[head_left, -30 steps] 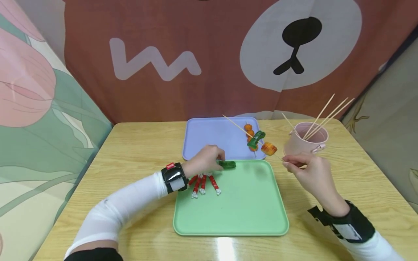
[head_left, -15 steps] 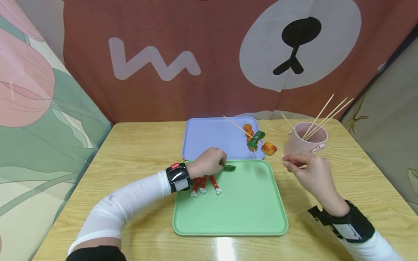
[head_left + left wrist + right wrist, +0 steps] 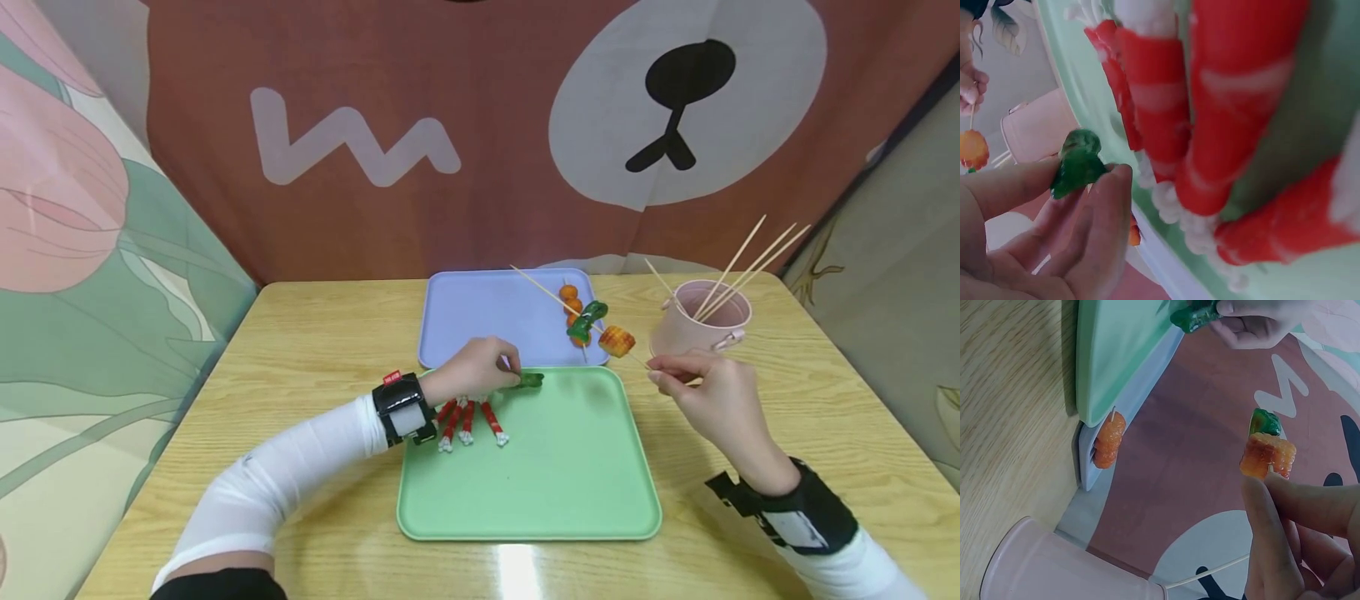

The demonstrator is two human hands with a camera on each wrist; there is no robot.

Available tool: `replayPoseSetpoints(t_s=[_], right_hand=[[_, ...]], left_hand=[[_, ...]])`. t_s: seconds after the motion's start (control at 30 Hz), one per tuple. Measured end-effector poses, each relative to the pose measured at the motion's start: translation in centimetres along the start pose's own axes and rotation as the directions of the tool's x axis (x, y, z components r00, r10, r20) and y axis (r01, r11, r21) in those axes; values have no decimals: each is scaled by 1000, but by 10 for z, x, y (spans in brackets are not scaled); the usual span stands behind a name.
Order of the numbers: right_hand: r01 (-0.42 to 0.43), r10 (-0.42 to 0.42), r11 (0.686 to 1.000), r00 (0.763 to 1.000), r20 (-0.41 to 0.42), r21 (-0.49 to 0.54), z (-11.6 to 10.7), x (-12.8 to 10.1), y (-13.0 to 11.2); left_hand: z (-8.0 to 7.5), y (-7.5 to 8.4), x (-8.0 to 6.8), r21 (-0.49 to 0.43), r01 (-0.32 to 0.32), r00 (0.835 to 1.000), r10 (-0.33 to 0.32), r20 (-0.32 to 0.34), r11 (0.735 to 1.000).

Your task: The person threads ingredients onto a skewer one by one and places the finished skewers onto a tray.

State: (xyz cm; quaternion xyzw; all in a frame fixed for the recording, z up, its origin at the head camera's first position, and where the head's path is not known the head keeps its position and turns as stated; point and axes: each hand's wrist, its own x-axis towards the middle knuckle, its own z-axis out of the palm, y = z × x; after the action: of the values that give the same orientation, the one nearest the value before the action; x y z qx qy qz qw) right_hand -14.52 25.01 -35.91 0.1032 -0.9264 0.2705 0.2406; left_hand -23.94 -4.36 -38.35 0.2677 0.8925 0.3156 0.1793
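My left hand (image 3: pixel 476 367) pinches a small green pepper piece (image 3: pixel 530 380) (image 3: pixel 1077 164) just above the far left of the green tray (image 3: pixel 570 492). Several red-and-white crab sticks (image 3: pixel 468 421) (image 3: pixel 1210 119) lie on the tray under that wrist. To the right of the tray, my right hand (image 3: pixel 701 387) pinches the near end of a wooden skewer (image 3: pixel 555 296). It carries a corn piece (image 3: pixel 617 340) (image 3: pixel 1266 456) and a green pepper piece (image 3: pixel 587 320) (image 3: pixel 1265 422), held over the tray's far right corner.
A lilac tray (image 3: pixel 487 321) lies behind the green one, with a skewer of orange balls (image 3: pixel 573 310) at its right side. A pink cup (image 3: pixel 701 329) holding spare skewers stands at the right. Printed cloth walls close in the table's back and sides.
My left hand has taken the green pepper piece between its fingertips and lifted it slightly off the tray. The right hand and its skewer have stayed almost still.
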Motion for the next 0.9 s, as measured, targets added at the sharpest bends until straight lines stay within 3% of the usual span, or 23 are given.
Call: replayPoseSetpoints(t_s=[0.13,0.27,0.33,0.47,0.63,0.8,0.9], right_hand=[[13,-13,1000,1000,-7,4,1,1,1],[14,-13,1000,1000,-4,16,0,1,0],[8,-8,1000,1000,-2,19,-1,1,-1],[0,0,1000,1000,0,17,-2,0,-1],[2,-2,1000,1000,-1,25,-2,0,-3],[10,-10,999,1000,-12,40,-3,-1,-5],[20,-20,999,1000,-20,45,-3,-2,-6]], left_hand=[[-1,-7,-1,-165,36,999,-41,-28,986],[-5,-10,-5,-325,50,993,-80,-82,944],[-7,-11,-9,-409,47,988,-103,-117,911],[-11,-9,-15,-562,-5,966,-141,-216,827],[-15,-8,-23,-714,-112,925,-190,-329,691],[-21,-5,-28,-793,-209,878,-246,-410,572],[-25,-3,-30,-833,-275,852,-280,-442,480]])
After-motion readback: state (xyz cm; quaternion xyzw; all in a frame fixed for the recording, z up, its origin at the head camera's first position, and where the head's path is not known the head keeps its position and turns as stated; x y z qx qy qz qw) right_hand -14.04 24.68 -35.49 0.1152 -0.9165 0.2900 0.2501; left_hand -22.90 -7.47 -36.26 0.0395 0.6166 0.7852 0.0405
